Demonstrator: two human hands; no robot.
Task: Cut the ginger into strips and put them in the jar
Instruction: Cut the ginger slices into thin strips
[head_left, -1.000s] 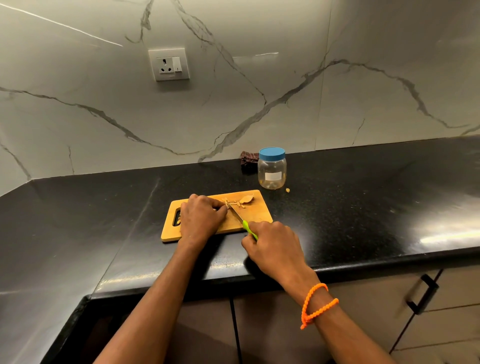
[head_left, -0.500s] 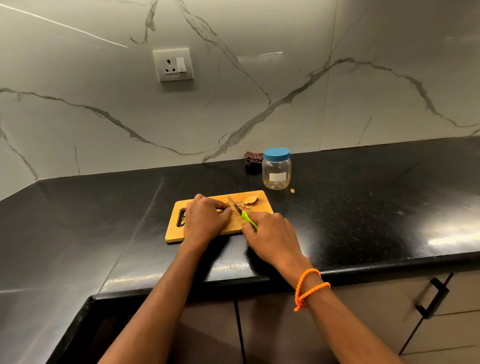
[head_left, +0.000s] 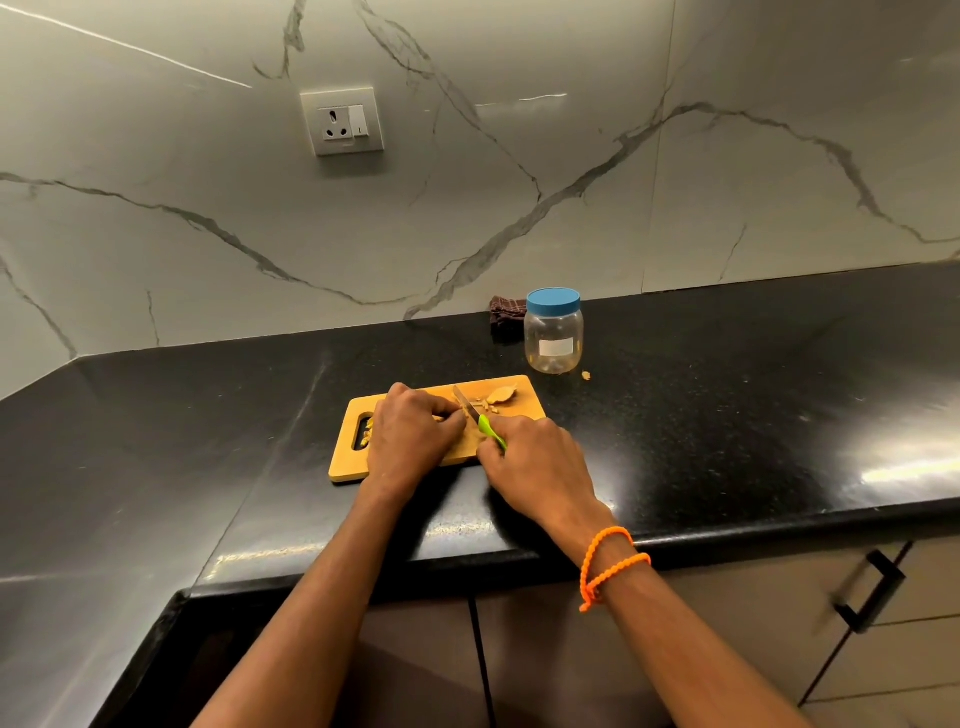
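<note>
A glossy black bench (head_left: 727, 415) ran below a veined marble wall with a socket (head_left: 343, 122). On it lay a wooden cutting board (head_left: 524, 402). The left hand (head_left: 410, 439) rested curled on the board, fingers pinching a piece of ginger (head_left: 440, 417). The right hand (head_left: 535, 462) gripped the green handle of a knife (head_left: 475, 415), its blade angled down beside the left fingertips. Cut bits and a ginger slice (head_left: 501, 395) lay at the board's far end. Beyond stood the jar (head_left: 554, 338), blue lid on, beside a dark cloth (head_left: 506, 314).
</note>
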